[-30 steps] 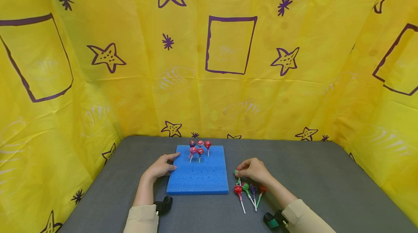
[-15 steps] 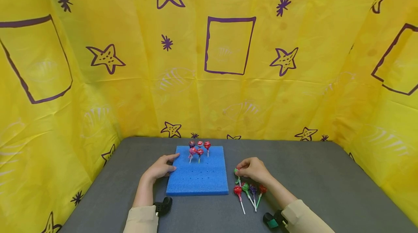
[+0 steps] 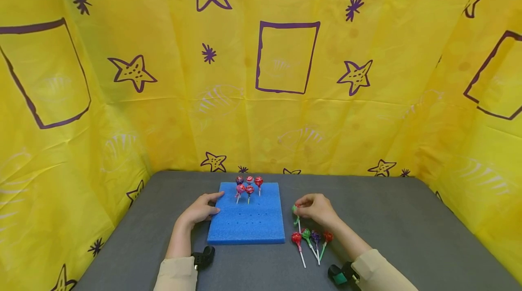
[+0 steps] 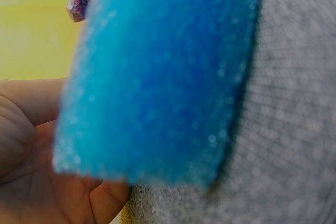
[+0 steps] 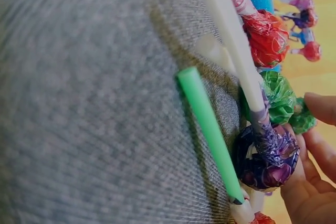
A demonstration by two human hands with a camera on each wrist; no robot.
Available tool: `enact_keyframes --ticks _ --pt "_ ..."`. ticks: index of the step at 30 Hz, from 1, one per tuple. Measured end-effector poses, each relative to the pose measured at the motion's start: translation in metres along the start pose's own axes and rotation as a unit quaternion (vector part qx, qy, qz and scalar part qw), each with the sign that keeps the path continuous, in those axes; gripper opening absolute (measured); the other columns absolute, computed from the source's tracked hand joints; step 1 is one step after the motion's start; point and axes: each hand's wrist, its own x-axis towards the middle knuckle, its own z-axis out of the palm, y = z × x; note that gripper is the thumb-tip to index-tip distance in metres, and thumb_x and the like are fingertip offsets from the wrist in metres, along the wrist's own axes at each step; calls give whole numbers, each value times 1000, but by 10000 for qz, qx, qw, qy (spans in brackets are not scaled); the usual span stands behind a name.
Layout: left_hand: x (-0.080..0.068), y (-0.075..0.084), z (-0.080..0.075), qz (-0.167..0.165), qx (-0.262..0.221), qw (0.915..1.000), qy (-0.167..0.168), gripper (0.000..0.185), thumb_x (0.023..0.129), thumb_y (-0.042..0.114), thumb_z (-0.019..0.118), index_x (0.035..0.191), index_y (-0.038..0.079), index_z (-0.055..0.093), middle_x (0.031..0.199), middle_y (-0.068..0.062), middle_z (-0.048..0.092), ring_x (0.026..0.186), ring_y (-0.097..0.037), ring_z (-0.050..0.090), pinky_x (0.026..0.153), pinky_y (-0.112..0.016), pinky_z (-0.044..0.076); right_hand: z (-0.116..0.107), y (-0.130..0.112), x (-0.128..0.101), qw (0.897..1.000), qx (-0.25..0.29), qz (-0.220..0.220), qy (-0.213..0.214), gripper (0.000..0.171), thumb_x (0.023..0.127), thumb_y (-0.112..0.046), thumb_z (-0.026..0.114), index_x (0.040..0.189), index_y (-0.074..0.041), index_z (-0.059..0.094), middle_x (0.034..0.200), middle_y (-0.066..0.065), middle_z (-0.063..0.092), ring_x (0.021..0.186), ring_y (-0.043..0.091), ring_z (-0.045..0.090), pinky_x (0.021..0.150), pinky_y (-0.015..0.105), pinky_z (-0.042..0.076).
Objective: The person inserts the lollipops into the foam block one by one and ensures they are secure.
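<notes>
My right hand [image 3: 317, 210] pinches a green-wrapped lollipop [image 3: 296, 220] by its head, the white stick pointing down. Just nearer to me lie a red lollipop [image 3: 297, 238], a green lollipop [image 3: 306, 235], a purple lollipop [image 5: 268, 158] and a red one with a green stick [image 3: 328, 236]. At the left edge of a blue foam block [image 3: 246, 232], my left hand [image 3: 200, 208] rests with index finger and thumb spread against it. Several lollipops [image 3: 250, 189] stand upright in the block's far part. In the left wrist view the block hides some of the left fingers.
Rows of small holes [image 3: 253, 222] run across the nearer part of the foam. The grey tabletop [image 3: 387, 223] surrounds the block and the loose lollipops. A yellow cloth [image 3: 285, 123] with purple drawings hangs behind and at both sides.
My right hand has risen slightly with the green lollipop, and more of its stick shows below the fingers. My left hand and the foam block stay in place.
</notes>
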Motion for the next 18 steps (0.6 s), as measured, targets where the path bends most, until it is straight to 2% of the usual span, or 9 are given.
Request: enact_keyframes --ticks 9,18 --pt "0 0 1 16 7 10000 22 56 91 3 61 145 9 49 134 -26 49 114 -36 53 90 -49 56 1 -7 0 9984 -1 9 572 21 76 -17 82 95 -9 76 87 2 76 79 10 64 71 27 53" --pt "0 0 0 21 35 10000 38 56 91 4 61 145 9 49 135 -25 50 116 -36 52 88 -47 57 2 -15 3 9948 187 36 998 22 77 -18 82 98 -11 77 91 4 77 80 11 67 73 28 55"
